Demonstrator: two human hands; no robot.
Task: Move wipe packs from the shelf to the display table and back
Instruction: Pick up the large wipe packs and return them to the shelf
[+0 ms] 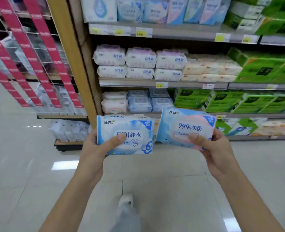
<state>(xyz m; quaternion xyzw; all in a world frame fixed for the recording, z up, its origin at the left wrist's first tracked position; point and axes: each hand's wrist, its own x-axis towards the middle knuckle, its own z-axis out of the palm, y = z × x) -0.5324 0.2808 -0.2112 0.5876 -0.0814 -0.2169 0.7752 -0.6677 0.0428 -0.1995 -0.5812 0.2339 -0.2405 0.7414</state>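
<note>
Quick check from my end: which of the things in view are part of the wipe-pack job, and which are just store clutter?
In the job:
- blue-and-white plastic wipe pack, held in the left hand
- pink-and-blue plastic wipe pack, held in the right hand
- grey metal shelf stocked with wipe packs

Just lying about:
- green tissue multipacks
- red hanging strips on the wire rack
- yellow price tags
</note>
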